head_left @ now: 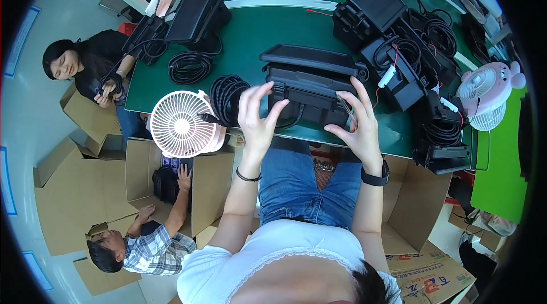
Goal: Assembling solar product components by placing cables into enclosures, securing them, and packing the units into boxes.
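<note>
A black plastic case [310, 85] stands at the near edge of the green table in front of me, its lid [307, 58] tilted up at the back. My left hand [257, 116] grips the case's left end, thumb and fingers at its corner. At the right end is my right hand [360, 124], index finger near the top and thumb lower on the front. A thin greyish piece lies by its fingers, too small to name. Just left of the case lies a coiled black cable [228, 99], partly behind my left hand.
A pink fan [181, 124] stands at the table's left edge, another fan [482, 94] at the right. Black cases [373, 11] and cables crowd the right side. More cases [196, 19] lie left. Cardboard boxes [211, 190] flank me; two people work on the left.
</note>
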`<state>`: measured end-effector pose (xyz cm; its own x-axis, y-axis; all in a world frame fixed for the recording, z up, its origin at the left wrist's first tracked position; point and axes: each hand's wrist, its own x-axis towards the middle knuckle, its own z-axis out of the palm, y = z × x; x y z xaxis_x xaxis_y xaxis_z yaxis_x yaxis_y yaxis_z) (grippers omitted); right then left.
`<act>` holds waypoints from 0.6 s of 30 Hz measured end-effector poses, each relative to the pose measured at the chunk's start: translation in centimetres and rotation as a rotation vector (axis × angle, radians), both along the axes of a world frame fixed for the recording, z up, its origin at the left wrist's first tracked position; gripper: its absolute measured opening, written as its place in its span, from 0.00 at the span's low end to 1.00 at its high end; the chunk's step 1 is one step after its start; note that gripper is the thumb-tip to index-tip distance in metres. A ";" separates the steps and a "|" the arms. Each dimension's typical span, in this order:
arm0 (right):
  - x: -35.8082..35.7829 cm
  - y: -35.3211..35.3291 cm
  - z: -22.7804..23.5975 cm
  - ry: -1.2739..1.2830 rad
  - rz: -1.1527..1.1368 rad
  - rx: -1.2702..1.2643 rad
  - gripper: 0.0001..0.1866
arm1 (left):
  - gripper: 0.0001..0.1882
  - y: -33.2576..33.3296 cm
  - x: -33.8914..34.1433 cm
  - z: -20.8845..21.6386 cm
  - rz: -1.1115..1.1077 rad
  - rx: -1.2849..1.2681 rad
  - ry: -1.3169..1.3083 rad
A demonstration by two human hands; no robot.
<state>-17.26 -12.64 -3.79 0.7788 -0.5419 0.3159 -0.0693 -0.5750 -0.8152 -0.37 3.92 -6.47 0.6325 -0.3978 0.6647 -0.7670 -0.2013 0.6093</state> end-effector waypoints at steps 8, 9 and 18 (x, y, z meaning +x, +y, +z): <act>-0.2 -0.1 -0.6 -0.004 0.005 -0.045 0.37 | 0.10 -0.5 1.2 1.0 0.094 0.021 -0.239; -0.2 -0.1 -0.6 0.003 0.009 -0.042 0.38 | 0.09 -0.6 1.4 1.3 0.100 0.038 -0.234; -0.5 1.7 -1.7 -0.159 -0.315 -0.195 0.30 | 0.21 -1.4 1.2 -0.6 -0.305 -0.265 0.373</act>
<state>-17.79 -10.93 -5.50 0.5171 -0.6642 0.5398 -0.1483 -0.6907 -0.7078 0.81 2.51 -7.06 0.7266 -0.4497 0.5194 -0.4885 0.1936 0.8508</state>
